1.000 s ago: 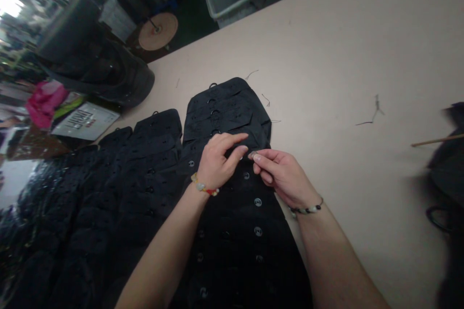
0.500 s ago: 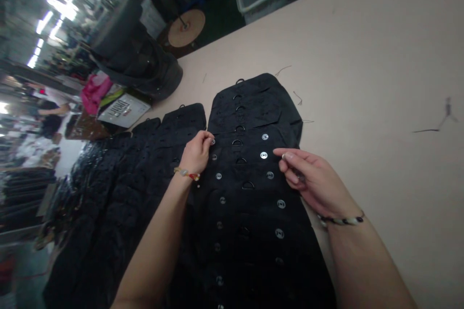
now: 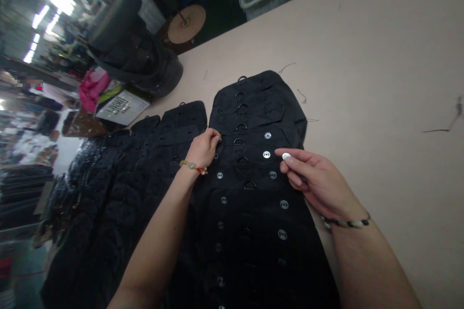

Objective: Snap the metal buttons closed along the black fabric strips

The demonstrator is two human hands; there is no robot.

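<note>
Black fabric stack (image 3: 261, 217), stepped on the counter (image 3: 377, 58), likely to expose its metal buttons (image 3: 283, 204). At its right edge, the right hand (image 3: 321, 181) pinches a silver disc (image 3: 286, 156); at its left, left hand (image 3: 203, 148), fingers pressed together, contents unclear.

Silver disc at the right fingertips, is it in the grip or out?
In: the right hand pinches the silver disc, the thumb overlapping its edge; other discs lie on the black fabric.
</note>
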